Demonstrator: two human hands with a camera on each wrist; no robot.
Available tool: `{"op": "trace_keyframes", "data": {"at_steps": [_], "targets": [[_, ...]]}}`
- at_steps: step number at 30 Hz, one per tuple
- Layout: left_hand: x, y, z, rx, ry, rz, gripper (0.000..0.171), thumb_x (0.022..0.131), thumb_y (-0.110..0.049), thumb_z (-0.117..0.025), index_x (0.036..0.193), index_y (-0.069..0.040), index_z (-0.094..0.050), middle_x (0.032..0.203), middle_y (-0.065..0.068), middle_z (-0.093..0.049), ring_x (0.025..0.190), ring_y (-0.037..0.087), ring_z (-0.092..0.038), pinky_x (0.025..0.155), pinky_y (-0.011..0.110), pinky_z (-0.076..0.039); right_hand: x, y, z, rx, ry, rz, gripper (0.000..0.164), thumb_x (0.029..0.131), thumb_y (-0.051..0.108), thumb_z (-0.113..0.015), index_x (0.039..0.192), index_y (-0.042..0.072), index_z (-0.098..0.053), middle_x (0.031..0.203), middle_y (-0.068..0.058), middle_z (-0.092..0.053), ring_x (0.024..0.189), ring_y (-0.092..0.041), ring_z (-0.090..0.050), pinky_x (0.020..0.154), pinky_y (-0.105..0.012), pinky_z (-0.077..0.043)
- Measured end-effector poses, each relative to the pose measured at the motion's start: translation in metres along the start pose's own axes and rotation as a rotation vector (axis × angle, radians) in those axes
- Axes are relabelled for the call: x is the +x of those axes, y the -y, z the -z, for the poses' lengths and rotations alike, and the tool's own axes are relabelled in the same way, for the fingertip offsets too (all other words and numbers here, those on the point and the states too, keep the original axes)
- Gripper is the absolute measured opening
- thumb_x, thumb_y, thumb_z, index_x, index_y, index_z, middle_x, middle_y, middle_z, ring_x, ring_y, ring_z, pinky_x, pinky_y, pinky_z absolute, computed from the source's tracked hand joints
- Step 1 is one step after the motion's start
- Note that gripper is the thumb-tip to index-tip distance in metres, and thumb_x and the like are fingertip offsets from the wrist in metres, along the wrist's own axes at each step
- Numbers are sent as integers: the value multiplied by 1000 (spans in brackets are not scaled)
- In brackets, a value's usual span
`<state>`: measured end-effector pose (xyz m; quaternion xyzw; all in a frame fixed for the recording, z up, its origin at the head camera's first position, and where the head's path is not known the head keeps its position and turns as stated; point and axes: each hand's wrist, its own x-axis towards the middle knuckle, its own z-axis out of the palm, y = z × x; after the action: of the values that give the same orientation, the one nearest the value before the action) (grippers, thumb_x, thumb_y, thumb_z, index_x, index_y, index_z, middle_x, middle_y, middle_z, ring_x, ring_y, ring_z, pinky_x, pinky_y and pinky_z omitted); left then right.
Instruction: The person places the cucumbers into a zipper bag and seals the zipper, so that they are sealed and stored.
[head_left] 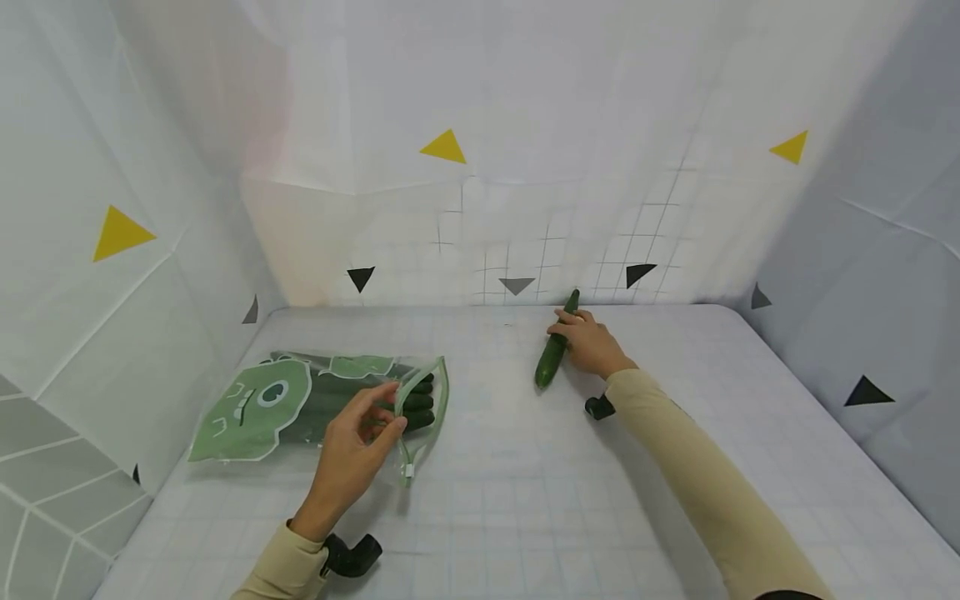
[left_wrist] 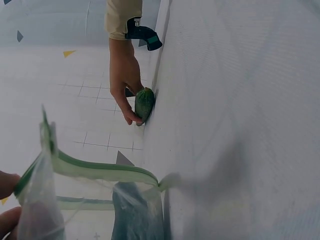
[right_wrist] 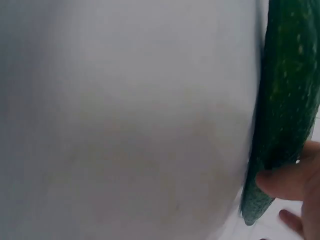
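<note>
A clear zip bag [head_left: 247,412] with a green cartoon print lies on its side at the left of the table, its green-edged mouth facing right. Several cucumbers [head_left: 420,402] are inside, their ends showing at the opening. My left hand [head_left: 352,450] pinches the bag's near rim and keeps the mouth parted. Farther back and to the right, my right hand [head_left: 596,346] has thumb and fingers around a single cucumber [head_left: 551,364], held near its far half. In the right wrist view, this dark green, speckled cucumber [right_wrist: 287,90] lies along the white surface with the thumb across it.
The white table [head_left: 510,517] carries a faint grid. White sheets with yellow and black triangles rise behind it and on both sides, the back wall [head_left: 517,225] close beyond the loose cucumber's tip. A zip slider [head_left: 408,471] hangs at the bag's near corner.
</note>
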<state>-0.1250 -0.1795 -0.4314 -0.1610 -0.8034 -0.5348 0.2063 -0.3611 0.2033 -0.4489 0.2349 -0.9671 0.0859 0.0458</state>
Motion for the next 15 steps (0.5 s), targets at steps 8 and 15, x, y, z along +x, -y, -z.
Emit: {"op": "trace_keyframes", "data": {"at_steps": [8,15], "targets": [[1,-1,0,-9,4,6,46,98,-11,-76,142,-8,-62,121,5,-63,95,19,-66,78,29,-55,-3,-8,-1,-88,-48,115,50,92,-11,-68,137,10,-65,146,-12,-58,145,-40,-38,111,-66,-32],[1,-1,-1,-4,1,9,47,98,-10,-76,142,-9,-62,122,5,-63,95,19,-66,79,30,-56,-4,-17,3,-116,-61,125,39,95,4,-74,133,12,-68,135,-12,-63,134,-37,-49,107,-64,-37]]}}
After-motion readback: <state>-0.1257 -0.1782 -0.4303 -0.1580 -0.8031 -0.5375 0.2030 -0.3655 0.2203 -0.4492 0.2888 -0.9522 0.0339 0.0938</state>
